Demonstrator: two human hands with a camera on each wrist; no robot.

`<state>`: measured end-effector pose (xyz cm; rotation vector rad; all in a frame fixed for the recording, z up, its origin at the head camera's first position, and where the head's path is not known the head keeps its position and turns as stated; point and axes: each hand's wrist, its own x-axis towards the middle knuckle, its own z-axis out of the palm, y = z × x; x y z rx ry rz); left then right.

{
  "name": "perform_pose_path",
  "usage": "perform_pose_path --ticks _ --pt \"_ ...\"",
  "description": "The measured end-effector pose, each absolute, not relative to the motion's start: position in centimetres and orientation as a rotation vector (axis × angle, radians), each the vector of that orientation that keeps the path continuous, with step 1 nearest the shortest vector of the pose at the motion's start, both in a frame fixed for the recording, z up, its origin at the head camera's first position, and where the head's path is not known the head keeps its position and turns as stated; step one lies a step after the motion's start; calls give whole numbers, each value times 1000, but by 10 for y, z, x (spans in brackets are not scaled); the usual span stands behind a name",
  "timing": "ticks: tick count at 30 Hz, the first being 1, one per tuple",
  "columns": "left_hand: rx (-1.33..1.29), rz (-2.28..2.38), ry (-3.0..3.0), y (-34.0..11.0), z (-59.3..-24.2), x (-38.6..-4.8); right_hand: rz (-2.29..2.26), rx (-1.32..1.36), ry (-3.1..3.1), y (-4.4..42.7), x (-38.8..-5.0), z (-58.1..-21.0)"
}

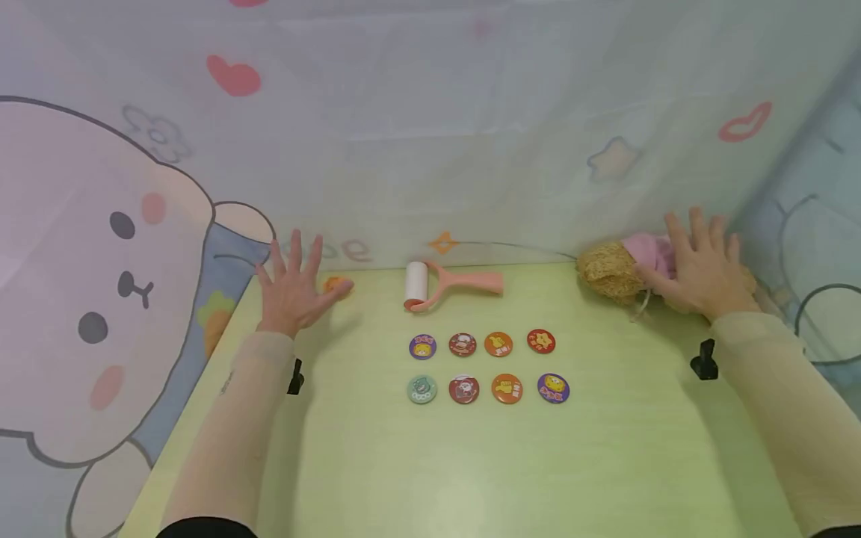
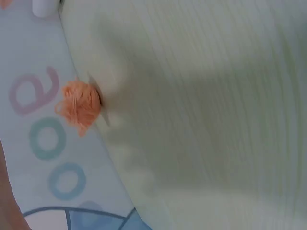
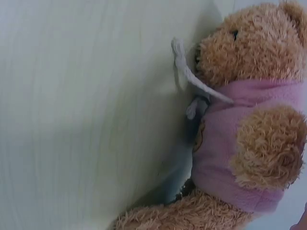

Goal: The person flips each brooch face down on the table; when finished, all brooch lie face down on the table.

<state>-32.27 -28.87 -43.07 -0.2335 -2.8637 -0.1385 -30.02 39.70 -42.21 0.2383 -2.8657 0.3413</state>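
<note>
My left hand (image 1: pixel 289 295) is held with fingers spread near the table's back left corner, holding nothing. Close to its thumb lies a small bundle of orange yarn (image 2: pixel 81 104), partly covered by the thumb in the head view. At the back right, my right hand (image 1: pixel 706 273) has its fingers spread over a teddy bear (image 3: pixel 261 52) in a pink top. Whether that hand touches the bear I cannot tell. The bear lies on its side, a white drawstring hanging from its neckline.
A lint roller (image 1: pixel 417 284) with a pink handle lies at the table's back edge. Several round badges, such as a green one (image 1: pixel 421 389) and a red one (image 1: pixel 541 341), form two rows mid-table. A printed curtain (image 1: pixel 417 164) hangs behind.
</note>
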Motion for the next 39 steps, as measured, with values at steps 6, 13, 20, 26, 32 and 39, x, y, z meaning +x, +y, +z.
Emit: perform_pose_path --ticks 6,13,20,26,32,39 --pt "-256 -242 -2901 -268 -435 -319 387 344 -2795 384 -287 -421" --pt "-368 -356 -2878 -232 -429 -310 331 603 -2577 363 -279 -424" --pt "-456 -432 -2856 -205 -423 -301 346 822 -2363 336 -272 -425" --pt "-489 -492 -2850 -182 -425 -292 376 1006 -2276 311 -266 -430" --pt "-568 -527 -2768 -159 -434 -284 381 1147 -2336 290 -257 -445" --pt "-644 -648 -2750 -136 -441 -275 393 1165 -2514 277 -249 -465"
